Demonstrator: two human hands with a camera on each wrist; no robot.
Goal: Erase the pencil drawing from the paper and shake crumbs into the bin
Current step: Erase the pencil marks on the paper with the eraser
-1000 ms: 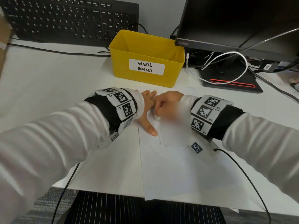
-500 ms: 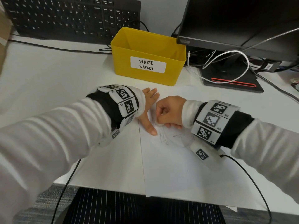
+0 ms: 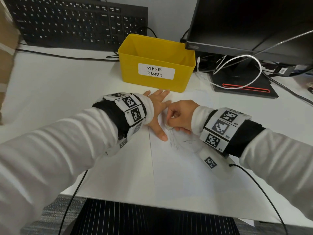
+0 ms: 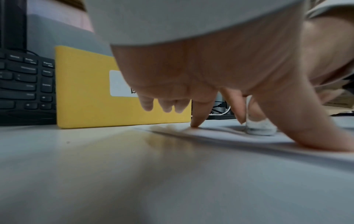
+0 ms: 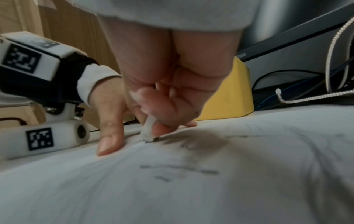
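A white sheet of paper (image 3: 183,170) lies on the desk with faint pencil lines (image 3: 188,141) near its upper part. My right hand (image 3: 179,114) pinches a small white eraser (image 3: 169,127) and presses its tip onto the paper (image 5: 191,189), as the right wrist view shows at the eraser (image 5: 149,130). My left hand (image 3: 157,112) lies flat with spread fingers, thumb and forefinger pressing the sheet's left edge. In the left wrist view the eraser (image 4: 260,127) stands just beyond my left hand (image 4: 220,84). The yellow bin (image 3: 155,65) labelled "waste basket" stands right behind both hands.
A black keyboard (image 3: 76,22) leans at the back left. A monitor (image 3: 250,26) with its stand base (image 3: 243,85) and a looped white cable (image 3: 237,65) fill the back right. A black cable (image 3: 264,192) trails from my right wrist to the desk's front edge.
My right hand with the eraser has slid a little away from me and then back across the drawing in a rubbing stroke. The left hand has stayed pressed on the paper.
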